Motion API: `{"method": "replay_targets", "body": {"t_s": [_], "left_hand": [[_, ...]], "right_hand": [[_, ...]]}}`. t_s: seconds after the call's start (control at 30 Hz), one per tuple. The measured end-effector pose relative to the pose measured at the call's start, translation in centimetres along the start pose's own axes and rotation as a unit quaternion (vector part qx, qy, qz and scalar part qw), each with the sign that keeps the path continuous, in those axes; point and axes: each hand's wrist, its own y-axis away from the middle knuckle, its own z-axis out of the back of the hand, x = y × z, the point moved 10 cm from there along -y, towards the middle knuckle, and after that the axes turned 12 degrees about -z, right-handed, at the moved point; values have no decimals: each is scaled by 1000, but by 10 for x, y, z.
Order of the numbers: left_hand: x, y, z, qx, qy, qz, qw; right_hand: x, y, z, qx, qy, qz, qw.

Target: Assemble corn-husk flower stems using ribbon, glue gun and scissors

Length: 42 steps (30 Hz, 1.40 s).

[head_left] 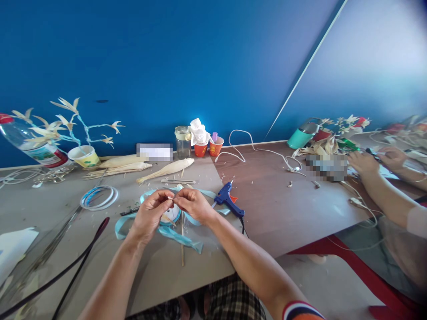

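Observation:
My left hand (153,212) and my right hand (193,204) meet above the table, fingertips pinched together. Between them is a small pale piece (170,197), mostly covered by the fingers and too small to name. Its near end is in my left hand; the right fingertips are closed at its other side, and what they grip is hidden. Under the hands lies a spool (171,215) with light blue ribbon (191,242) looped loosely around it. A thin stick (182,244) points toward me. Right of my right hand, a blue glue gun (229,201) lies on its side.
Dried corn husks (167,170), a glass jar (183,143) and red paper cups (201,149) stand along the wall. At left are white rings (99,198), a potted husk-flower branch (85,156) and a tilted bottle (36,149). A co-worker's hands (365,163) work at far right.

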Motion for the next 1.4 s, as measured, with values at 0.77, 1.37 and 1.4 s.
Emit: {"method": "replay_targets", "body": {"t_s": [0.77, 1.37, 1.4], "left_hand": [[-22, -6, 38, -143, -124, -87, 978], [-10, -6, 37, -157, -89, -69, 981], [-9, -6, 39, -161, -90, -69, 980]], "right_hand": [[4, -1, 38, -185, 549, -2, 815], [1, -7, 32, -172, 623, 27, 763], [3, -6, 35, -180, 609, 25, 772]]}}
